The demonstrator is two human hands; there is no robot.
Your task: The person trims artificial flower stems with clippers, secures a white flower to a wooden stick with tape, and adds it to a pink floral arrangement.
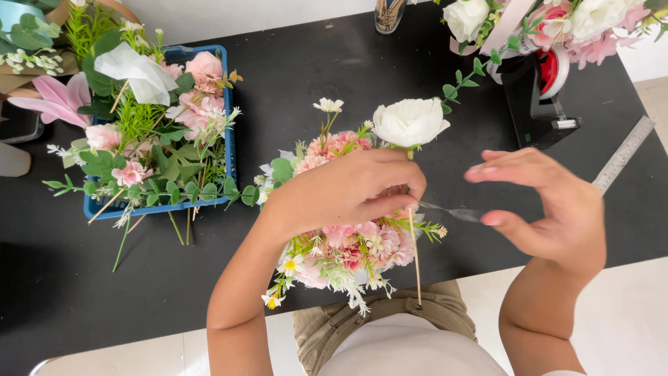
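Head view, straight down, close.

Surface: a black table [334,76] is seen from above.
Left side: a blue tray [228,150] of artificial flowers is set on it.
Back edge: a glass jar [390,15] is placed there.
Right side: a black tape dispenser [539,94] and a metal ruler [624,154] are laid on it.
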